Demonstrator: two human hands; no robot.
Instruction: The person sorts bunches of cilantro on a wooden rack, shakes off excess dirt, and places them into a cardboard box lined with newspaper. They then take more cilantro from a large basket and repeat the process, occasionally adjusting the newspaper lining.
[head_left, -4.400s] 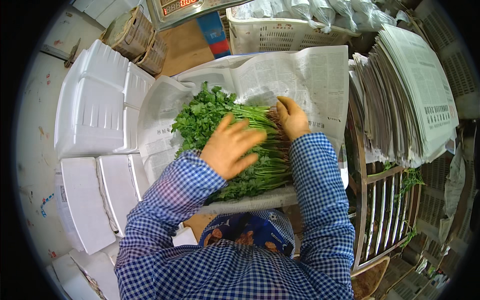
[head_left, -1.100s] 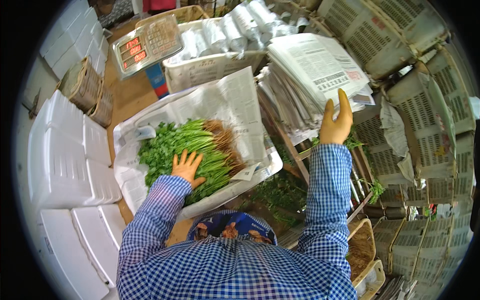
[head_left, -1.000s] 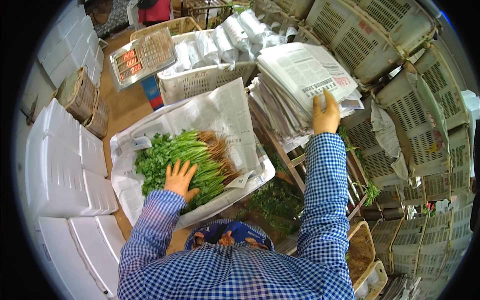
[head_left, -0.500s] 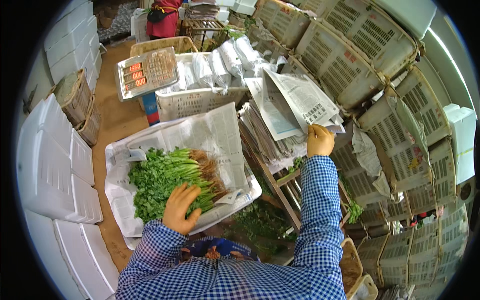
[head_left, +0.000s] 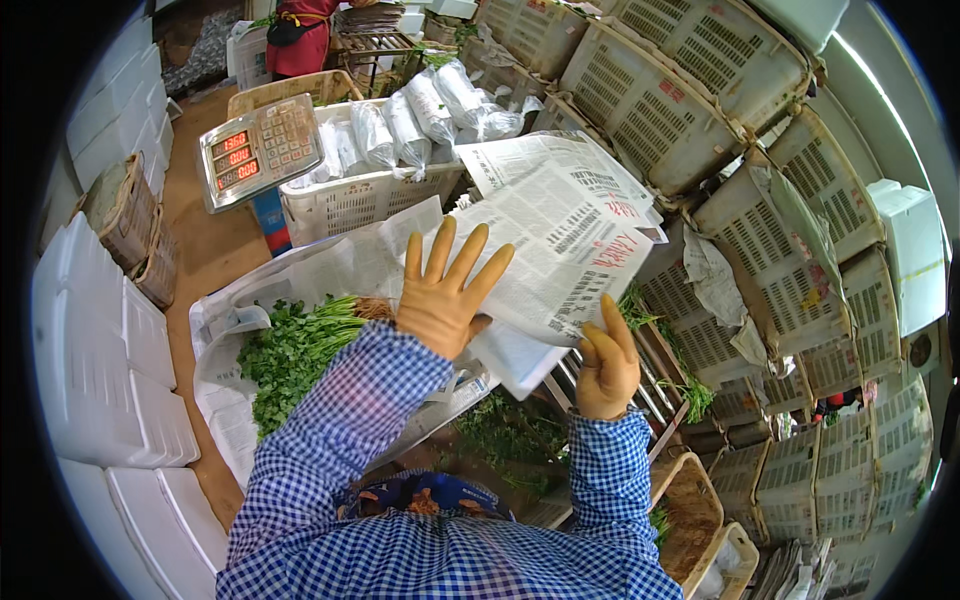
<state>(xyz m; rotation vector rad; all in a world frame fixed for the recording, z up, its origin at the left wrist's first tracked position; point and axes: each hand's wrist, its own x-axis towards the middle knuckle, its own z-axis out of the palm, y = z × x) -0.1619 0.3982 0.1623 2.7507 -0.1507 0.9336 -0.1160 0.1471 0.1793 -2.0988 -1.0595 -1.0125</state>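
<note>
My left hand [head_left: 450, 285], fingers spread, is at the left edge of a printed newspaper sheet [head_left: 560, 235]; whether it touches the paper I cannot tell. My right hand [head_left: 606, 370] pinches the sheet's near right corner. The sheet slants from a stack of papers towards the box on the left. A bunch of leafy greens with roots, like coriander [head_left: 285, 360], lies on newspaper lining [head_left: 340, 250] in a shallow white box [head_left: 425, 425]. My left forearm and hand hide part of the bunch.
A digital scale [head_left: 262, 150] stands behind the box, beside a crate [head_left: 365, 205] of clear-wrapped packs [head_left: 430, 105]. Stacked plastic crates [head_left: 655, 110] line the right side. White foam boxes [head_left: 100, 350] are piled on the left. A person in red [head_left: 298, 38] stands at the back.
My right hand has drawn the newspaper sheet nearer and down to the left. The left hand has left the greens and moved up and right to the sheet. The view has shifted slightly.
</note>
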